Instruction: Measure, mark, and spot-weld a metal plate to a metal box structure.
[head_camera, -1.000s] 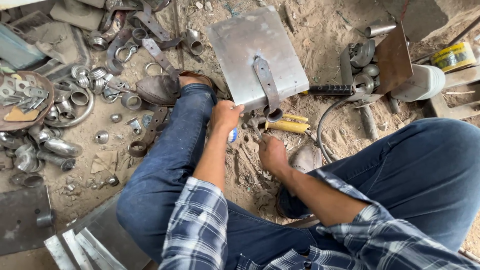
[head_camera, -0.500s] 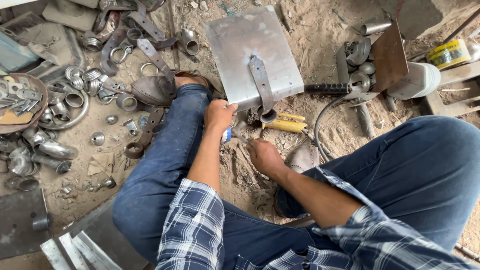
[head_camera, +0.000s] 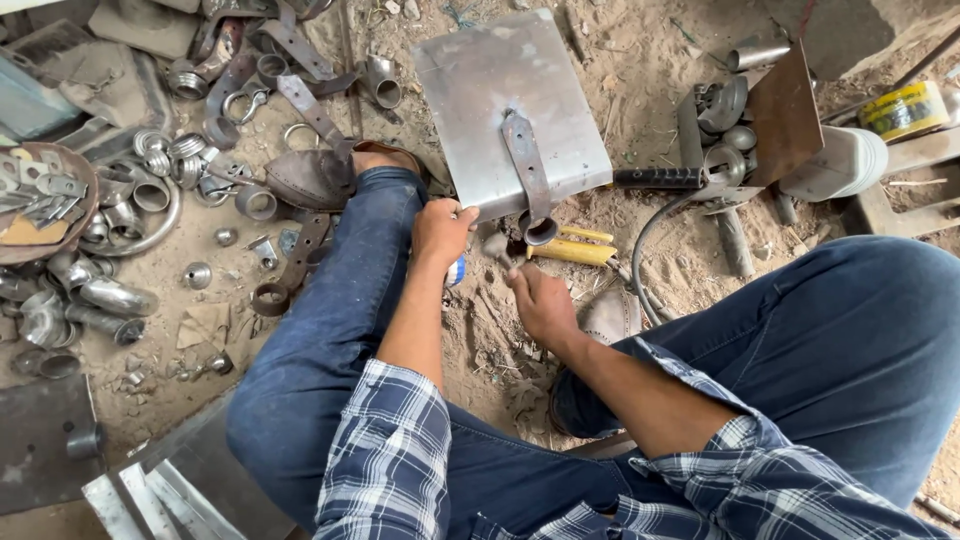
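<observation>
The left hand (head_camera: 440, 228) grips the near edge of the metal plate (head_camera: 505, 110) lying on the sandy ground. The right hand (head_camera: 540, 300) closes on something small; I cannot tell what. Hold the plate firm so it stays flat.

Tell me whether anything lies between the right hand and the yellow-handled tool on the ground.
Nothing visible does. The right hand rests on the sandy ground just below the yellow-handled tool, with only bare dirt between them. The grey sheet-metal plate with a welded strap lies beyond the tool, its near edge touched by the left hand.
</observation>
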